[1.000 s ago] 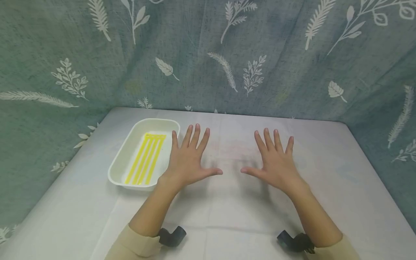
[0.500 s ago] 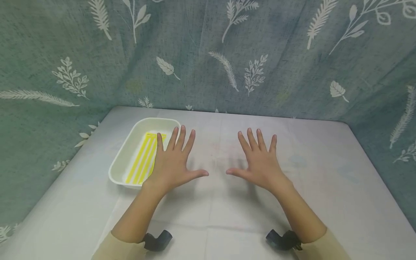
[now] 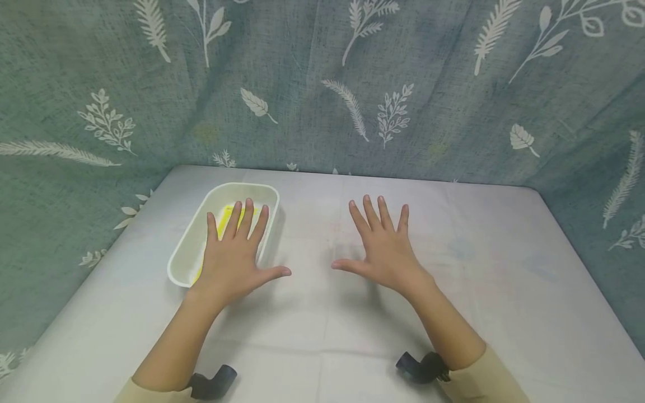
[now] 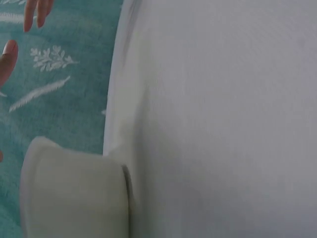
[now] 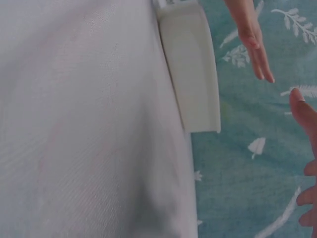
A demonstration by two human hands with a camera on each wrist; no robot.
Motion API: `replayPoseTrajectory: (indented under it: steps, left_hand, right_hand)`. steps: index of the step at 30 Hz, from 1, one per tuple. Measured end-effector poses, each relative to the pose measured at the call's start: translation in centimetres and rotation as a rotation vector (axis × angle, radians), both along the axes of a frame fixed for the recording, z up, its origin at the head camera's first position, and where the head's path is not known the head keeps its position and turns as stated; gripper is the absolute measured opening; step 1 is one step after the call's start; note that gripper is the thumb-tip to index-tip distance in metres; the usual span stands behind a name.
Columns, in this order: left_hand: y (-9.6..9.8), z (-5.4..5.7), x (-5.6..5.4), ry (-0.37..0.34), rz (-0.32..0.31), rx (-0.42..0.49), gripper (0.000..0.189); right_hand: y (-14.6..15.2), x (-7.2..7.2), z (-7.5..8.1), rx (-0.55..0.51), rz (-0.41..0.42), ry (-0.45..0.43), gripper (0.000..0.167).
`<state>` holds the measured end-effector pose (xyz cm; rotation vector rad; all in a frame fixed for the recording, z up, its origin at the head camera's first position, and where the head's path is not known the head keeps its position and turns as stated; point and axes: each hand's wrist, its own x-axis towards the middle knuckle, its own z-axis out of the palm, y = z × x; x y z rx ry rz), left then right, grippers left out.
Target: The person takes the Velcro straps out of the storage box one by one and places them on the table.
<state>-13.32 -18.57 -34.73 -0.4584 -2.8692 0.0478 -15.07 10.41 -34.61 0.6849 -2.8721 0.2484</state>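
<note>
A white rectangular tray (image 3: 183,266) stands at the left of the table with yellow strips (image 3: 224,221) lying in it. My left hand (image 3: 229,260) hovers over the tray's right part, fingers spread, and hides most of the strips. To the right, my right hand (image 3: 388,252) is held over the white cloth with its fingers fanned out and nothing in it. The thumbs point toward each other, with a gap between them. In the left wrist view the tray's outer wall (image 4: 77,193) shows at the lower left; the right wrist view has the tray's side (image 5: 190,69) at the top.
A white cloth (image 3: 504,291) covers the table. Behind and at the sides hangs a blue-green curtain (image 3: 302,112) with white leaf prints. A black curved piece sits at each wrist, one at the left wrist (image 3: 214,383) and one at the right wrist (image 3: 420,368).
Both hands have moved left with fingers still spread. The left hand has gone from beside the tray to above it and covers more of the yellow strips. The tray has stayed put.
</note>
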Motion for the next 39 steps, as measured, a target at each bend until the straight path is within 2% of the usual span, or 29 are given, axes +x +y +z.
replayPoseTrajectory:
  steps: [10,15,20,25,32,39]
  left_hand:
    - [-2.9,0.2,0.4,-0.009,0.017,0.02,0.114]
    - [-4.5,0.2,0.6,0.008,0.03,0.03,0.114]
    - [-6.2,0.0,0.8,-0.005,0.043,0.024,0.114]
    - [-7.8,-0.5,1.2,-0.043,0.05,0.022,0.114]
    - [-10.1,-1.5,2.0,-0.088,0.047,0.062,0.113]
    - [-12.1,-2.2,2.6,-0.131,0.081,0.107,0.112]
  right_hand:
    - [-2.0,-0.5,0.3,0.003,0.042,0.012,0.106]
    - [-3.3,-0.4,-0.2,-0.004,0.073,0.018,0.105]
    - [-4.9,-0.1,-0.8,-0.001,0.102,0.032,0.105]
    - [-6.2,-0.1,-1.1,-0.005,0.116,0.042,0.104]
    - [-7.5,-0.3,-1.4,-0.069,0.173,0.074,0.102]
    - [-8.7,-0.3,-1.9,-0.107,0.204,0.082,0.101]
